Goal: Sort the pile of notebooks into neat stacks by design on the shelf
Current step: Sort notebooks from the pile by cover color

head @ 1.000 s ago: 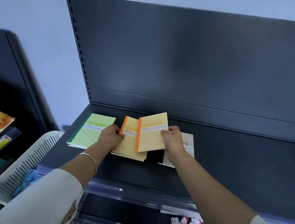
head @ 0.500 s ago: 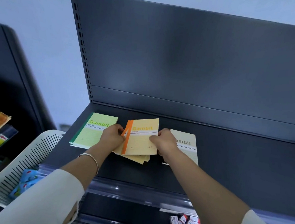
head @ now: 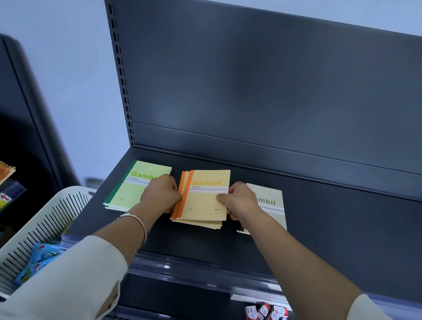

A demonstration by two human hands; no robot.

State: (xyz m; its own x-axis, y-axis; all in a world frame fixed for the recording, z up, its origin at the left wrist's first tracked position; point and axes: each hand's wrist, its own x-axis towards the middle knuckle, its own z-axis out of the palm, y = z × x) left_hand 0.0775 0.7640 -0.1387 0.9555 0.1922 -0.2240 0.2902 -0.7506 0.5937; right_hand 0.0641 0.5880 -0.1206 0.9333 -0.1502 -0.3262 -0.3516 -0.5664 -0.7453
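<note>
- Your left hand (head: 161,193) grips the 9 o'clock edge of the yellow notebook stack (head: 205,200), with the fingers curled against its orange spines.
- Your right hand (head: 239,203) pinches the stack's 3 o'clock edge, with the thumb lying on the top cover.
- The yellow notebook stack lies flat on the dark shelf (head: 338,234). Its spines are slightly staggered, so it is not quite square.
- At 9 o'clock from it, just beside, lies the green notebook stack (head: 133,186), partly hidden by your left hand.
- At 3 o'clock lies the cream notebook stack (head: 272,203). Your right hand and wrist cover its left part.
- A thin bracelet (head: 137,221) circles your left wrist.
- At 8 o'clock in your view a white slotted basket (head: 32,233) stands beside the shelf's front corner.
- At 5 o'clock, on a lower level, small red-and-white boxes (head: 270,317) lie in a cluster.
</note>
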